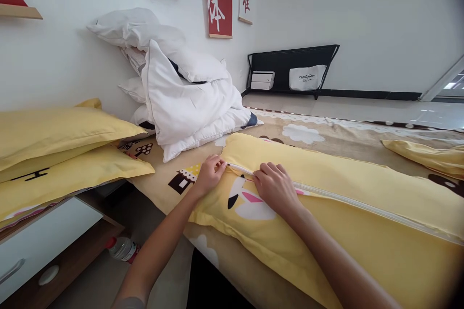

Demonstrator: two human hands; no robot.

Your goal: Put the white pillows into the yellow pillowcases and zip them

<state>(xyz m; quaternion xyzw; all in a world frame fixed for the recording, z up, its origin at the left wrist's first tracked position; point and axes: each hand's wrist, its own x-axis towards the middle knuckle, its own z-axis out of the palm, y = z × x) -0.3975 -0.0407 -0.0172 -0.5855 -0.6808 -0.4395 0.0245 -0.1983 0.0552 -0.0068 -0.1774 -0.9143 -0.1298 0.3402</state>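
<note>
A yellow duvet cover (348,222) with a cartoon print lies across the bed (326,140). A white zipper (362,203) runs along its open edge. My left hand (209,174) is closed in a pinch on the cover's corner, at the near end of the zipper. My right hand (275,188) rests just to the right of it, fingers curled down on the zipper line. What those fingers pinch is hidden under the hand.
Two yellow pillows (54,154) are stacked on a bedside cabinet (47,246) at the left. A heap of white duvets (181,91) leans on the wall. A plastic bottle (122,248) lies on the floor. A black rack (290,70) stands far back.
</note>
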